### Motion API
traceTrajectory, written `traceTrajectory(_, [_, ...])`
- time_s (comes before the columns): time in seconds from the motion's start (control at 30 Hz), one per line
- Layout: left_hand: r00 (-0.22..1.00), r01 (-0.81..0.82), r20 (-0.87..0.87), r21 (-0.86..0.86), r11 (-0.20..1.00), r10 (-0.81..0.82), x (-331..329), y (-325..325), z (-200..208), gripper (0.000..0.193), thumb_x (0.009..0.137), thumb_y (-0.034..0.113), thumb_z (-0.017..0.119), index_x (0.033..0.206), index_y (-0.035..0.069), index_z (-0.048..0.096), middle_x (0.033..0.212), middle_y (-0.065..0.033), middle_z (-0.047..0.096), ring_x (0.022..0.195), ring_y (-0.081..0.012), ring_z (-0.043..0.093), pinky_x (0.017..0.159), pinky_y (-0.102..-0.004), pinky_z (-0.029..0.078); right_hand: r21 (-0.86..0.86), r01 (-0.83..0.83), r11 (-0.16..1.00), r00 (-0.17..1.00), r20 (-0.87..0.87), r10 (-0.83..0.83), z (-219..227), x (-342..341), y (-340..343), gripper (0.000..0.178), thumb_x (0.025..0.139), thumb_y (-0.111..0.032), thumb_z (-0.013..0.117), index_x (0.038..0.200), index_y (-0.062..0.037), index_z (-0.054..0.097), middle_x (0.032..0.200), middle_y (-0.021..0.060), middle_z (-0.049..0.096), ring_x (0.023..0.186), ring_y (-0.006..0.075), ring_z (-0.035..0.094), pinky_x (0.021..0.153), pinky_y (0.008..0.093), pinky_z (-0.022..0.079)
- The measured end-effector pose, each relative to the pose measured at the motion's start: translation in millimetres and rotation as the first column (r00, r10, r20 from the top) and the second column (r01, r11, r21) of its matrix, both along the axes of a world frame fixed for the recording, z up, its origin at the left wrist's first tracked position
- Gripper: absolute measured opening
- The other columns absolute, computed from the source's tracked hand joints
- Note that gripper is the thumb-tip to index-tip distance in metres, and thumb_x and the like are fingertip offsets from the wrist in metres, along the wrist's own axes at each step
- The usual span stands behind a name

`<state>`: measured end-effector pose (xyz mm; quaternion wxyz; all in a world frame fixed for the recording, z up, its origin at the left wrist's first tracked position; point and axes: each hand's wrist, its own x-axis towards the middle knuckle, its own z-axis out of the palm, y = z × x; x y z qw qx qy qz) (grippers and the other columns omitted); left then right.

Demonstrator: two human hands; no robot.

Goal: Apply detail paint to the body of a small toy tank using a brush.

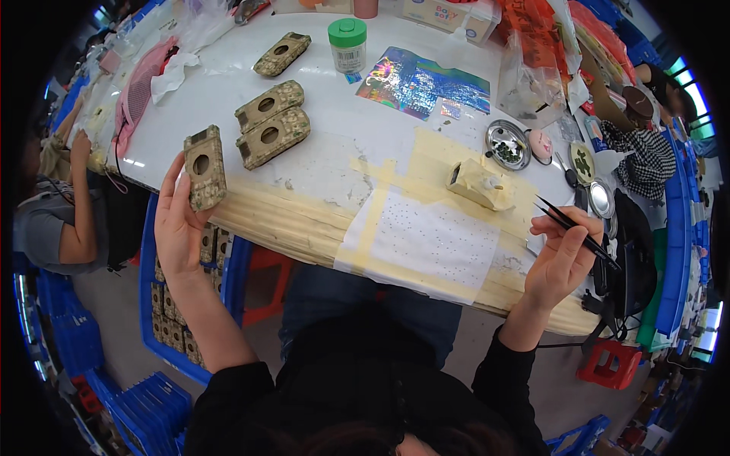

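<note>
My left hand [179, 232] is closed on a camouflage-patterned toy tank hull [211, 187], a flat body with a round hole, held upright over the table's front edge at the left. Between the fingers of my right hand [557, 264] are slim black tweezers [566, 220], their tips pointing up and left. Near those tips sits a block wrapped in yellowish tape [479, 188]. A white sheet with tiny dark specks [433, 247] is taped down between my hands. Two matching hulls [287, 96] lie side by side beyond my left hand, with another hull [293, 55] farther back.
A round metal dish [490, 156] holds small dark green pieces. Behind are a green-lidded jar [347, 55] and a shiny holographic sheet [388, 76]. Plastic bags [532, 83] crowd the right back. Below left, a blue crate [144, 319] contains several hulls. Another person [61, 220] sits at the left.
</note>
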<state>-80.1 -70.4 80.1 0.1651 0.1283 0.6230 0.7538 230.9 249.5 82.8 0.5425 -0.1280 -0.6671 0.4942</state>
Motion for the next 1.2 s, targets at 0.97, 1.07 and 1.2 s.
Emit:
traceTrajectory(0.97, [0.43, -0.394, -0.81, -0.566, 0.724, -0.399, 20.0, 75.4, 7.8, 0.028, 0.074, 0.018, 0.078, 0.097, 0.006, 0.067, 0.094, -0.0062, 0.056, 0.093, -0.0245, 0.049, 0.082, -0.0356, 0.041, -0.041, 0.147, 0.988, 0.989, -0.014, -0.148, -3.6, 1.7, -0.8, 0.032, 0.104, -0.027, 0.04, 0.108, 0.0026, 0.051, 0.071, 0.0087, 0.056, 0.061, 0.0144, 0.055, 0.057, 0.0262, 0.048])
traceTrajectory(1.07, [0.415, -0.451, -0.817, -0.567, 0.689, -0.4, 16.7, 79.0, 2.2, 0.026, 0.075, 0.018, 0.077, 0.096, 0.006, 0.066, 0.098, -0.0078, 0.055, 0.095, -0.0266, 0.047, 0.084, -0.0377, 0.041, -0.041, 0.152, 0.988, 0.988, -0.016, -0.153, -3.6, 0.7, -1.9, 0.033, 0.104, -0.028, 0.039, 0.108, 0.0025, 0.051, 0.071, 0.0088, 0.055, 0.061, 0.0145, 0.054, 0.057, 0.026, 0.047])
traceTrajectory(1.2, [0.368, -0.47, -0.843, -0.533, 0.703, -0.392, 10.8, 78.9, -4.5, 0.024, 0.078, 0.017, 0.075, 0.095, 0.006, 0.064, 0.105, -0.0102, 0.056, 0.102, -0.0296, 0.048, 0.089, -0.0402, 0.04, -0.04, 0.133, 0.99, 0.991, -0.027, -0.135, -3.0, 0.7, -2.6, 0.032, 0.105, -0.027, 0.038, 0.109, 0.002, 0.05, 0.072, 0.0091, 0.055, 0.061, 0.0148, 0.054, 0.058, 0.0257, 0.047])
